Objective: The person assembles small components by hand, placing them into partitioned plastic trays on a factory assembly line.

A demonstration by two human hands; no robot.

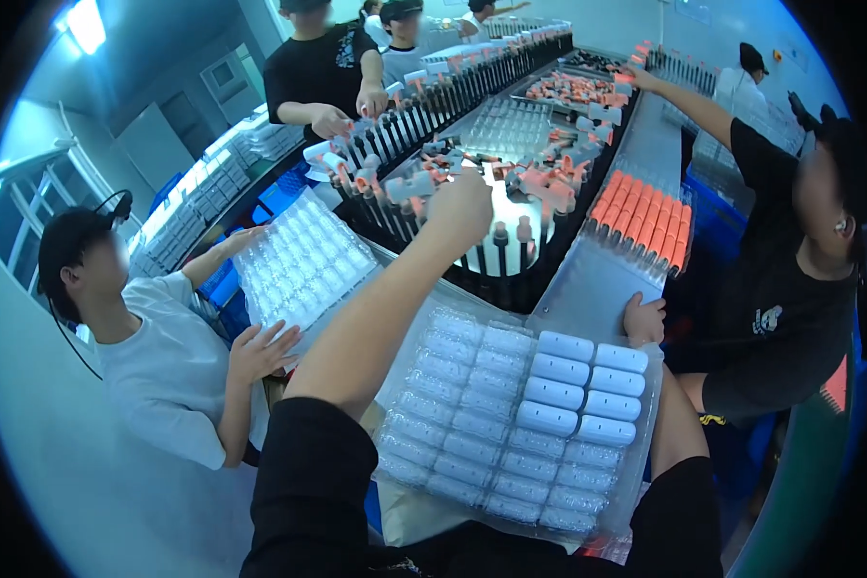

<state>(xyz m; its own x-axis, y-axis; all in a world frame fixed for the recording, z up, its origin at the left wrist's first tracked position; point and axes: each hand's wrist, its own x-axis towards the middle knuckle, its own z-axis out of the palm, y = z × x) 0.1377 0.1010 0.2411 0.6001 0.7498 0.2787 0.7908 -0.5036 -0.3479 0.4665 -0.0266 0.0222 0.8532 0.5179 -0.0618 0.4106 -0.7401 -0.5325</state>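
My left hand (460,208) reaches forward over the machine, its fingers closed among small orange and white parts (549,183); what they hold, if anything, is hidden. Below it, dark upright pegs (499,252) stand in a row before a bright light. Close to me lies a clear plastic blister tray (432,424), with rounded white plastic pieces (555,368) in its far right cells. My right forearm runs under the tray's right edge. In line with it, a hand (643,320), apparently my right, shows curled fingers past the tray's far right corner; what they grip is unclear.
Orange tubes with dark ends (643,220) lie in a row on the metal ledge (588,284). A person at left holds another clear tray (308,258). At right, a person in black (771,260) reaches toward the line. Someone works at the pegs (395,140) across from me.
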